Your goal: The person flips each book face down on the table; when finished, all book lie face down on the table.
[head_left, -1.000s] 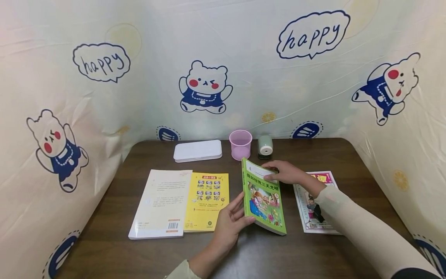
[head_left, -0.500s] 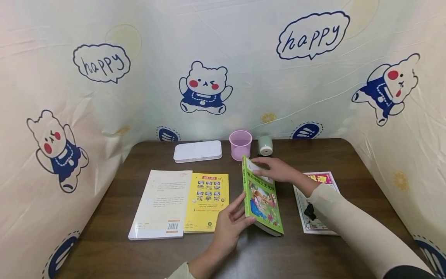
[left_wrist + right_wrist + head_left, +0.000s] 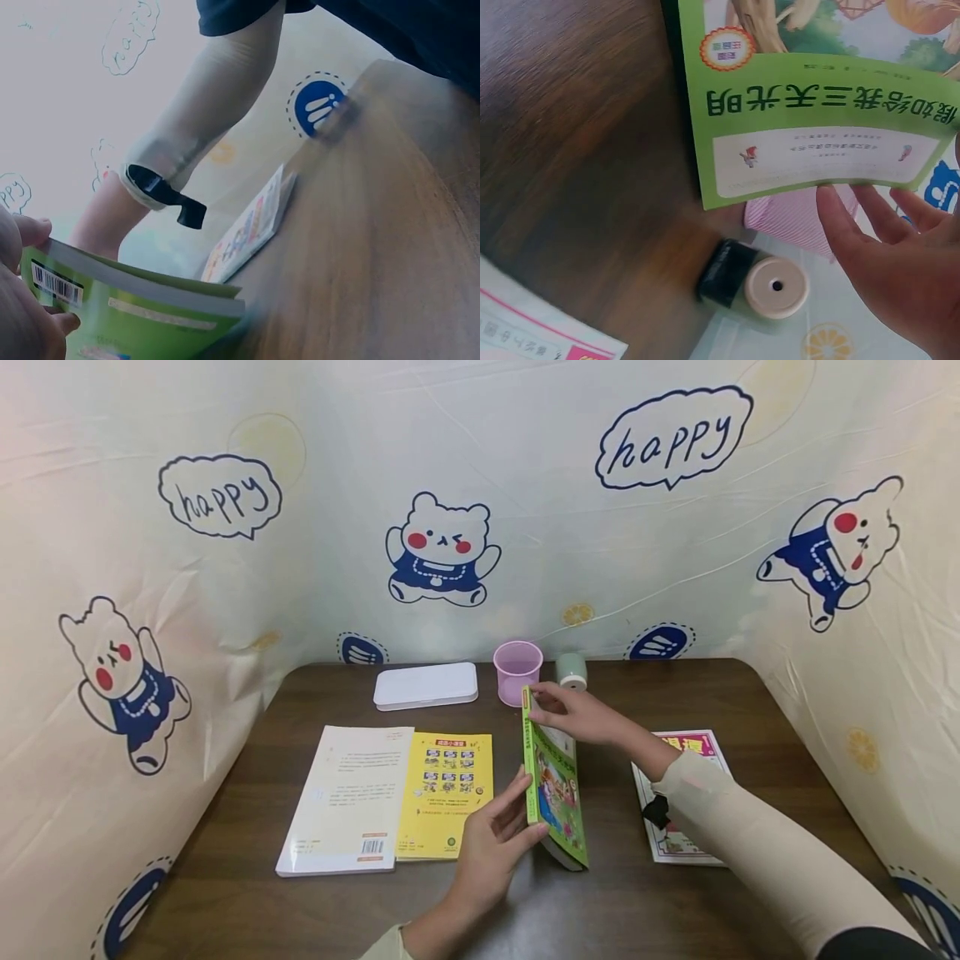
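Observation:
A green paperback book (image 3: pixel 557 806) with a picture cover stands tilted above the middle of the table, spine raised to the left. My left hand (image 3: pixel 487 847) grips its near spine corner, thumb on the front cover and fingers behind. In the left wrist view, the book's back cover (image 3: pixel 142 315) shows a barcode beside the fingers. My right hand (image 3: pixel 581 714) holds the book's far end, partly hiding the title. The right wrist view shows fingers (image 3: pixel 844 217) along the top edge of the front cover (image 3: pixel 817 105).
A white book (image 3: pixel 352 793) partly overlaps a yellow one (image 3: pixel 450 797) at left. Behind stand a white case (image 3: pixel 426 685), a pink cup (image 3: pixel 517 670) and a green pencil sharpener (image 3: pixel 572 668). A pink-and-white booklet (image 3: pixel 705 745) lies under the right forearm.
The green book has turned more upright, its right edge swinging left and its cover narrowing from above. My right hand has moved left and away along its top; my left hand stays put.

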`<state>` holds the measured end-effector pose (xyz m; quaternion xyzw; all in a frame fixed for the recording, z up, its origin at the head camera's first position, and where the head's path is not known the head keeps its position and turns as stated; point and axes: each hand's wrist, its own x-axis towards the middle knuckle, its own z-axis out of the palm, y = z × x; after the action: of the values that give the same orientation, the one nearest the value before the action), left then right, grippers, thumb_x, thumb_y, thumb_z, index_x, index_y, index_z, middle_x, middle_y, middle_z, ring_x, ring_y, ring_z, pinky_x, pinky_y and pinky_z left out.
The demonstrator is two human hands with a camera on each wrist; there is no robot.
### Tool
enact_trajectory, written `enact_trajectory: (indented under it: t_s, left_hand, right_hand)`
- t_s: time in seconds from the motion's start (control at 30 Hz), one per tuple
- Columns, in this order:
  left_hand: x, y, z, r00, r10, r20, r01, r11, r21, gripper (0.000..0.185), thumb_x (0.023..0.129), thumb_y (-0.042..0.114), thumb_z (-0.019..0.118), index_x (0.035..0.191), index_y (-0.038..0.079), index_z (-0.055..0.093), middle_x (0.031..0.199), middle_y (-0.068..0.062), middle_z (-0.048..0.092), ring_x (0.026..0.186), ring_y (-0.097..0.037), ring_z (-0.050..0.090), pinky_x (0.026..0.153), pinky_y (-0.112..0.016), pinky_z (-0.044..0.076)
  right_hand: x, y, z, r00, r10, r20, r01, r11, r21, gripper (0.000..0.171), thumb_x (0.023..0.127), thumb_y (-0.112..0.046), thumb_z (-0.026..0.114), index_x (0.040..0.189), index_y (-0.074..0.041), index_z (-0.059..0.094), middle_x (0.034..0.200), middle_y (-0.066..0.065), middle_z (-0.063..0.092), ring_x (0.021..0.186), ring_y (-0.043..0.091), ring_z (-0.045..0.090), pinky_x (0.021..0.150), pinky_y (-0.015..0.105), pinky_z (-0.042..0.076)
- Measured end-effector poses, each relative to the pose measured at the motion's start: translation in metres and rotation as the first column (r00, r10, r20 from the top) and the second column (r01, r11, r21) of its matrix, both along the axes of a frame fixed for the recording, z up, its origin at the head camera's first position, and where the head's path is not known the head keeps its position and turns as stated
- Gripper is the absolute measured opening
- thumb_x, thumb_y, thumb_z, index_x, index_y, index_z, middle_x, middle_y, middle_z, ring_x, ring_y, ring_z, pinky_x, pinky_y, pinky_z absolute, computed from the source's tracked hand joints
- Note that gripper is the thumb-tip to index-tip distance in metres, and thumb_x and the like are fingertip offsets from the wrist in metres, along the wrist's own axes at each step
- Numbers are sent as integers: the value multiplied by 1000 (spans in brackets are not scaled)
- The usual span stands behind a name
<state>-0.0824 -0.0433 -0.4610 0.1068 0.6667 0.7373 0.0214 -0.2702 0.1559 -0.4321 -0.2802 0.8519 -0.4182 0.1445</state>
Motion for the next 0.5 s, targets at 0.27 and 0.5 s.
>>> enact_trajectory:
  t_s: [0.27, 0.5]
  left_hand:
    - [4, -2, 8, 999, 4, -46, -5, 1000, -25, 55, 93, 7, 77, 144, 1, 58, 162, -6, 40, 148, -25, 40, 112, -37, 42]
    - [5, -5, 14, 990, 9, -139, -23, 995, -97, 48, 91, 8, 79, 137, 10, 66, 160, -3, 43, 145, -21, 44, 109, -41, 44]
  right_hand:
    - [1, -8, 10, 999, 24, 40, -21, 998, -63, 72, 104, -42, 60, 161, -12, 28, 157, 24, 44, 145, 46, 42, 112, 62, 42]
    - [1, -11, 12, 996, -4, 86, 11, 997, -82, 74, 103, -44, 62, 163, -21, 25, 160, 21, 39, 148, 44, 38, 111, 60, 45]
